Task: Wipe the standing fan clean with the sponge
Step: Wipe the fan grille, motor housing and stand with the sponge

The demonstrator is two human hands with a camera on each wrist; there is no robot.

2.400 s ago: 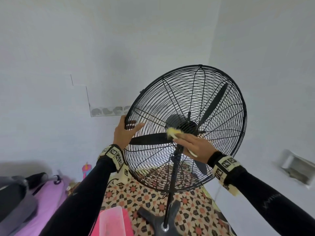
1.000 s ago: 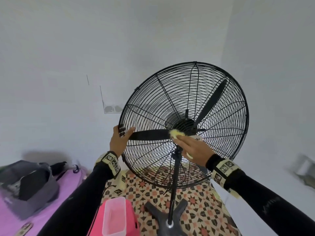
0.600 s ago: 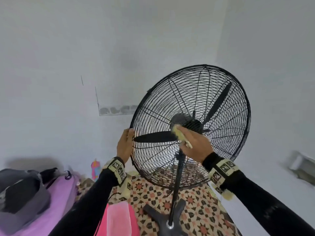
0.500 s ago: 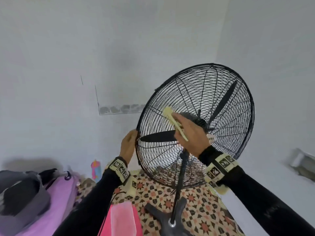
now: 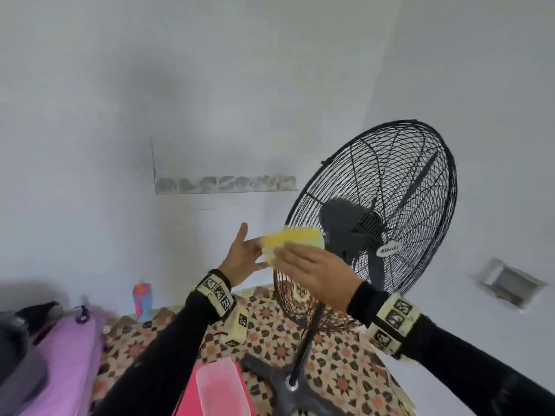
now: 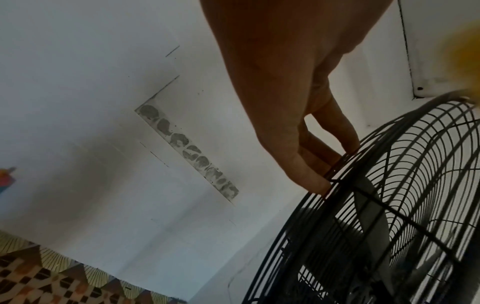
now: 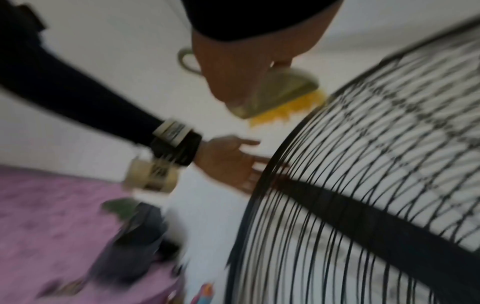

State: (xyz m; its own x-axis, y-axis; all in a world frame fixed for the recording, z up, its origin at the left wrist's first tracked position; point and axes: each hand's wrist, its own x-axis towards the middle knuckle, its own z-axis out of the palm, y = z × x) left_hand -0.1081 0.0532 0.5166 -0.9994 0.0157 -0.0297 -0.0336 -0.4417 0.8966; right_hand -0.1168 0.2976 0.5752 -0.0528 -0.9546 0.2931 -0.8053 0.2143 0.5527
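1. A black standing fan (image 5: pixel 387 211) stood on a patterned floor mat (image 5: pixel 336 373) in a corner of white walls. Its round wire cage was turned partly edge-on, showing the motor housing at the back.

2. The person's right hand (image 5: pixel 315 273) held a yellow sponge (image 5: pixel 292 241) at the left rim of the cage. The fingers lay along the top of the sponge and gripped it. In the blurred right wrist view the sponge (image 7: pixel 280 94) sat just beside the outer ring of the fan (image 7: pixel 363 185).

3. The left hand (image 5: pixel 241 259) reached up just left of the sponge, palm turned toward the fan, thumb raised and fingers straight and slightly spread. In the left wrist view the fingertips (image 6: pixel 315 183) touched the cage's outer ring (image 6: pixel 340 164); they did not curl round it.

4. Both arms wore black sleeves with marker-printed bands at the wrists.

5. On the floor stood a pink container (image 5: pixel 222 391) with a pale lid, near the fan's cross-shaped base (image 5: pixel 288 385). A purple cloth (image 5: pixel 69 355) lay to the left, with a dark grey bag (image 5: pixel 21 355) on it. A small colourful bottle (image 5: pixel 142 301) stood against the wall.
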